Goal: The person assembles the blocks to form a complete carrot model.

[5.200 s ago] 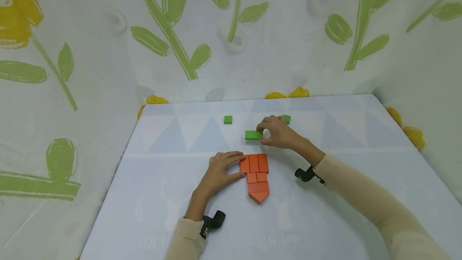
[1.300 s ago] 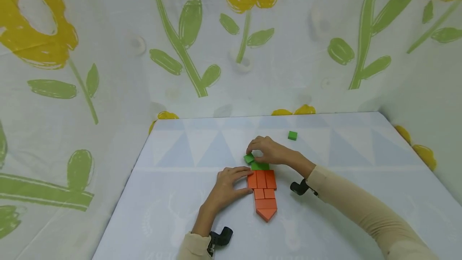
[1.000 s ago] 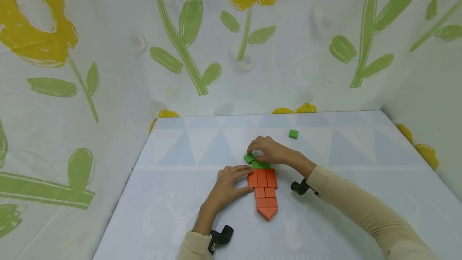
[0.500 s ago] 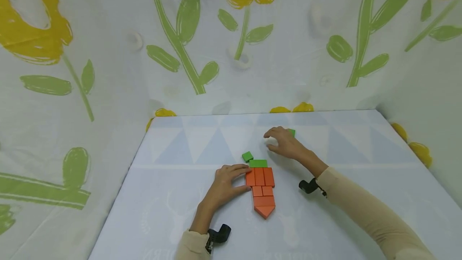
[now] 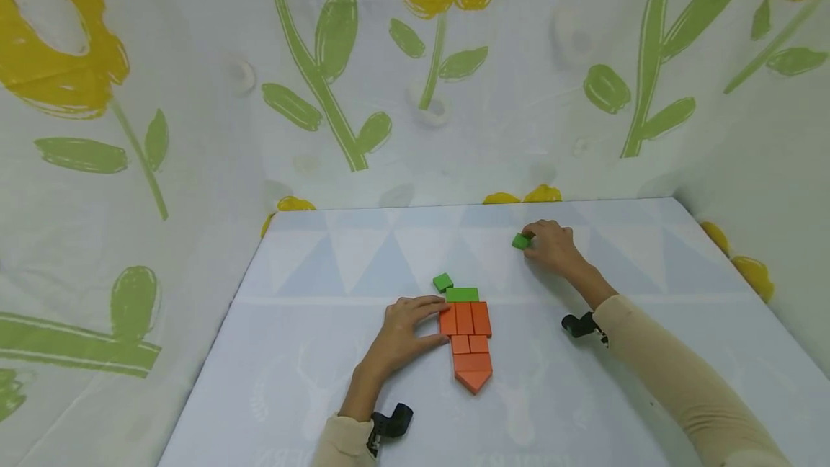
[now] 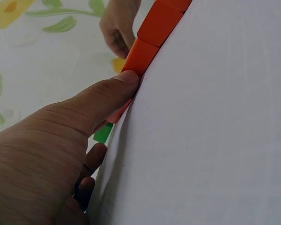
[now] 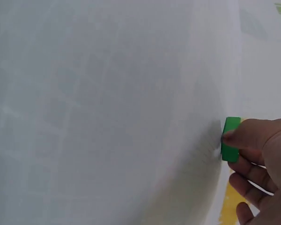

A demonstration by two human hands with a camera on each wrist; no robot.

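My right hand [image 5: 554, 247] pinches a small green block [image 5: 521, 241] between thumb and fingers at the back of the table; in the right wrist view the thumb lies across that green block [image 7: 231, 139]. My left hand [image 5: 402, 330] rests against the left edge of a group of orange blocks [image 5: 465, 318], index fingertip near its upper corner and thumb lower down. Seen from the left wrist, the thumb [image 6: 128, 77] touches the side of an orange block [image 6: 143, 54]. The group tapers to a pointed orange block [image 5: 473, 380]. A green rectangular block [image 5: 462, 295] lies along its far edge.
Another small green block [image 5: 443, 282], turned at an angle, lies by the far left corner of the green rectangular block. The white and pale-blue patterned table [image 5: 311, 352] meets a flower-printed cloth [image 5: 493, 128] behind and at the sides.
The right hand placed the green rectangle against the orange group, then let go of a small green block at its corner. It moved back and right to the other small green block. The left hand stayed.
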